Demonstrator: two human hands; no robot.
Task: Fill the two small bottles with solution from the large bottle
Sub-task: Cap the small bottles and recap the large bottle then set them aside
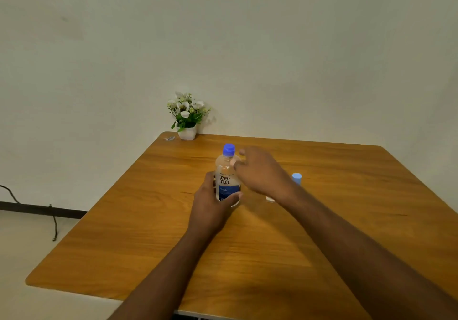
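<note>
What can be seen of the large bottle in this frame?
The large bottle stands upright on the wooden table, clear plastic with a blue cap still on and a white and blue "re-nu" label. The left hand wraps its lower body; the right hand, fingers spread, is beside its shoulder, contact unclear.

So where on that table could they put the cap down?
The near half of the wooden table, between the two forearms, is bare, as is the left side beside the left hand. It is crowded around the large bottle, the right hand and the small light-blue cap.
</note>
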